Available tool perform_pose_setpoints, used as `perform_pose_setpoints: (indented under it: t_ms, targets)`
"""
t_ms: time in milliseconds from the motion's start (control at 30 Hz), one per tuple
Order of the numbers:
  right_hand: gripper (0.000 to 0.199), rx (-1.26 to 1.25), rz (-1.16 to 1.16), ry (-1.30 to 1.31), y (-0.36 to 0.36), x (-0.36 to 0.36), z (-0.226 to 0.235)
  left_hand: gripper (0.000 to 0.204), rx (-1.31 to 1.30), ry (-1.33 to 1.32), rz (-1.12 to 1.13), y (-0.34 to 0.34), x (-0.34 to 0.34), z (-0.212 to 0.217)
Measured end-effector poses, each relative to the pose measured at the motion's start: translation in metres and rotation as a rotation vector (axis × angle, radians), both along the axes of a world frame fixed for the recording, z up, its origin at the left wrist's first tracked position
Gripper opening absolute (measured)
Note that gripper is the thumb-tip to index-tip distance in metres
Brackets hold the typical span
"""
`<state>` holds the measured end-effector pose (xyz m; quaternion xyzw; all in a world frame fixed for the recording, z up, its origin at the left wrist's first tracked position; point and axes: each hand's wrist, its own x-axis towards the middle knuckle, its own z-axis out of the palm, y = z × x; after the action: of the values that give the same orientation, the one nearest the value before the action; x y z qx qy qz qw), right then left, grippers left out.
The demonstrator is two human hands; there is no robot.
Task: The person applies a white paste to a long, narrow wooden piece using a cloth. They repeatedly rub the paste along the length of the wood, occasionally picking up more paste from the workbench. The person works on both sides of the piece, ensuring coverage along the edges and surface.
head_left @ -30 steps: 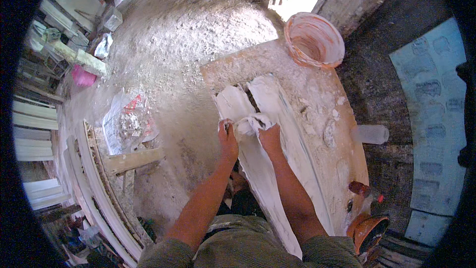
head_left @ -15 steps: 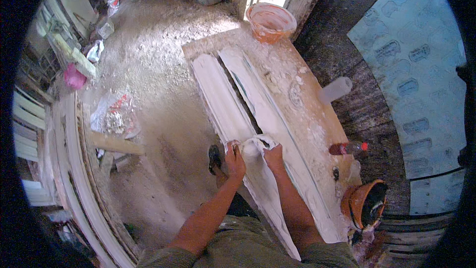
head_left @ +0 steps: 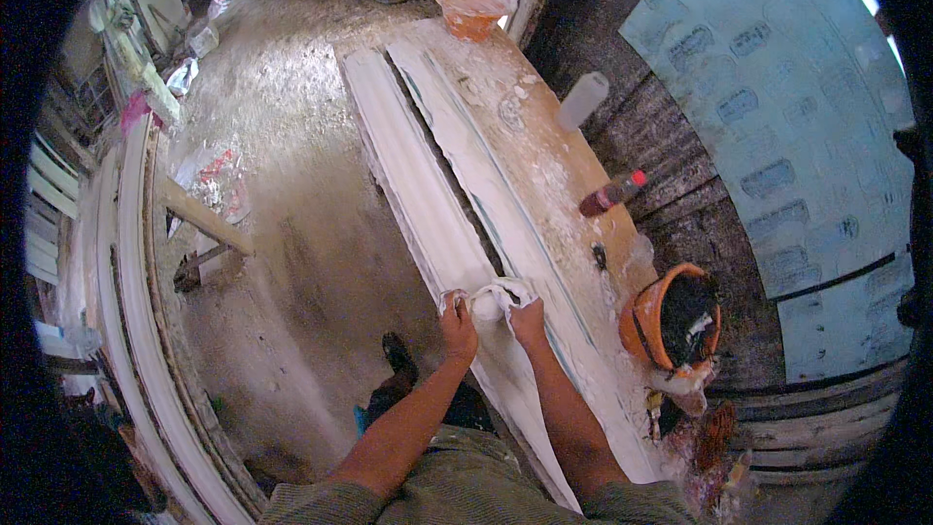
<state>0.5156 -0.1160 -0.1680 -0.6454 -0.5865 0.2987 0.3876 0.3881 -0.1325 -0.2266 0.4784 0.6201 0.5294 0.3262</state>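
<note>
A long wooden table (head_left: 573, 185) dusted with white plaster is running from the lower middle of the view up toward the far wall, in a rough workshop with a grey, gritty concrete floor (head_left: 292, 136). A blue printed sheet (head_left: 777, 136) is covering the wall on the right, over dark boards. On the table's right side a white plastic bottle (head_left: 581, 100) and a dark bottle with a red cap (head_left: 610, 193) are lying, and an orange bucket (head_left: 671, 316) with dark contents is sitting near the table's near right edge. A paler orange basin (head_left: 473, 6) is standing at the far end. Curved white mouldings (head_left: 126, 331) are leaning along the left side, beside a wooden trestle (head_left: 199, 224) and a crumpled plastic bag (head_left: 219, 175).

The left rim of the view is dark and bent, so the shelves there are hard to make out. The near end of the table is being hidden by the person's arms and body.

The white plaster moulding strip (head_left: 418, 175) is lying flat on the table, its long axis running from near the person away toward the upper left, beside a second strip, with a dark gap between them. The left hand (head_left: 459, 316) and right hand (head_left: 527, 316) are both pressing down on a wet white cloth (head_left: 491, 299) at the strip's near part, fingers curled around the cloth's bunched ends.
</note>
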Motion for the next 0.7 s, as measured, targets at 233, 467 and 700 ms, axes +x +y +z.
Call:
perform_pose_setpoints:
  t_ms: [233,467,700]
  targets:
    - [0.023,0.007,-0.038,0.046,-0.130,0.055,-0.015,0.016,-0.039,-0.134,0.109,-0.126,0.061,0.010]
    - [0.023,-0.010,-0.030,0.153,-0.268,0.118,-0.015,0.015,-0.003,-0.060,0.103,-0.263,0.121,0.009]
    - [0.024,0.062,-0.007,-0.024,-0.432,0.182,-0.024,0.014,-0.117,-0.132,0.047,-0.433,0.186,0.016]
